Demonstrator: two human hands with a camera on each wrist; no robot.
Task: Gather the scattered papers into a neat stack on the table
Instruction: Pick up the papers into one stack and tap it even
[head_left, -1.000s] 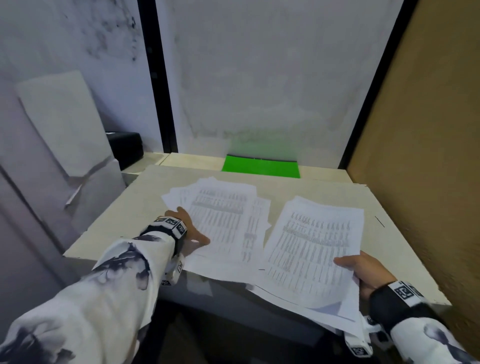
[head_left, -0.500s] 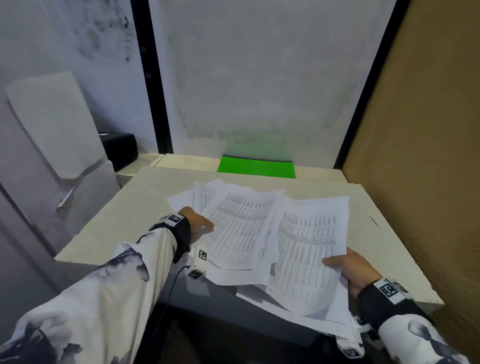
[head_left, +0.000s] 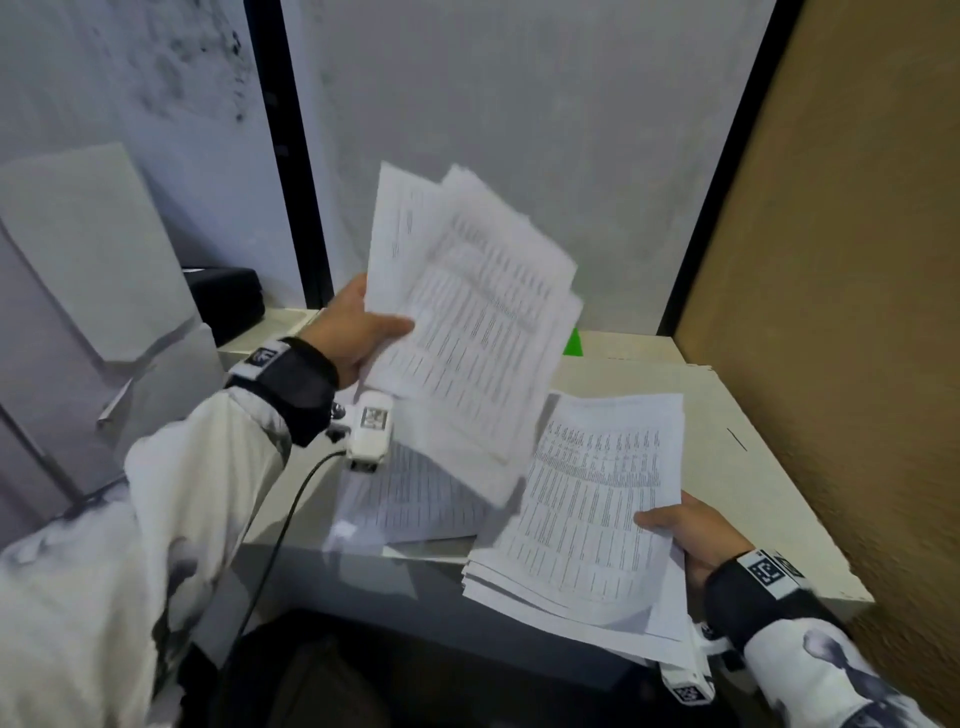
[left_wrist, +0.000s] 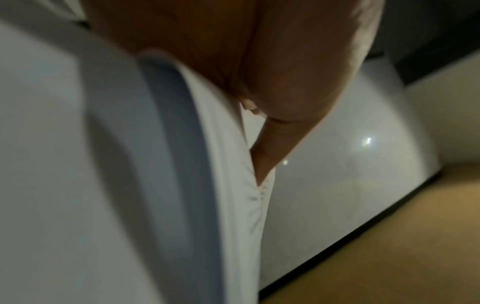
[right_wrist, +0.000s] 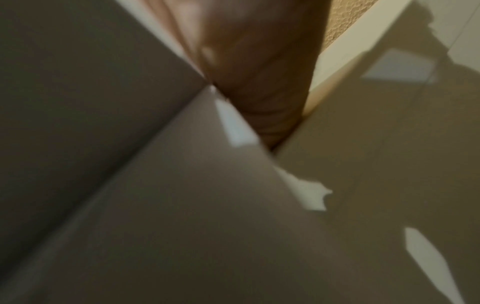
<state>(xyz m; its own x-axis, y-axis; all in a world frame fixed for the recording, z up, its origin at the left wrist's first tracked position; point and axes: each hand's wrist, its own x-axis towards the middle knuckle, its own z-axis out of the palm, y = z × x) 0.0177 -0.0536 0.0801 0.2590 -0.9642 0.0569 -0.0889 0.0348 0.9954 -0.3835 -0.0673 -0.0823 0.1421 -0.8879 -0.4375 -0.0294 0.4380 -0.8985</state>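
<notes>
- Paper sheaf (head_left: 467, 332) pinched in left hand (head_left: 353, 332), lifted off surface (head_left: 737, 467)
- Right hand (head_left: 691, 530) grips second sheaf (head_left: 587, 509) at near edge
- Loose sheets (head_left: 410, 499) lie flat; merging and squaring remain

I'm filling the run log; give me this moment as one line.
left hand: grips raised sheaf | right hand: holds lower sheaf | sheets on table: some | stack: not yet

The left hand (head_left: 358, 332) is reaching up and forward, its thumb lying across the top of a bundle of papers (head_left: 467, 332) and pinching it. The right hand (head_left: 691, 530) is staying low by the near edge, thumb on top, gripping a second stack of papers (head_left: 587, 519). Both forearms are wearing patterned white sleeves and dark wristbands.
</notes>
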